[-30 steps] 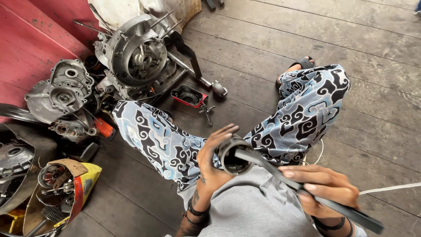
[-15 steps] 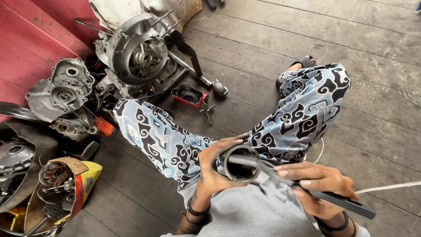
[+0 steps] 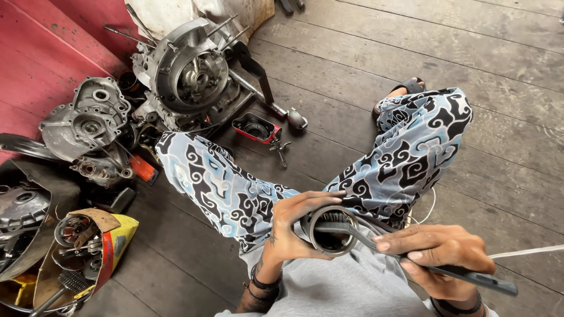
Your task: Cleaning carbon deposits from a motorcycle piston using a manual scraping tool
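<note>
I sit on a wooden floor with my knees up in blue patterned trousers. My left hand [image 3: 294,226] is wrapped around a round metal cylinder part [image 3: 332,230] with a dark hollow and a bright rim. My right hand [image 3: 440,255] grips the handle of a long dark tool [image 3: 470,276]. The tool's curved front end lies across the cylinder's rim. Both hands are low in the view, above my grey shirt.
An engine crankcase [image 3: 191,73] with studs stands at the upper left. A grey casing half [image 3: 85,120] lies beside it. A small red tray [image 3: 255,128] is near my left knee. A yellow container [image 3: 88,252] with parts and a brush sits at the lower left.
The cylinder has tilted so its open rim faces up. My right hand and the tool have shifted slightly left and up across the rim.
</note>
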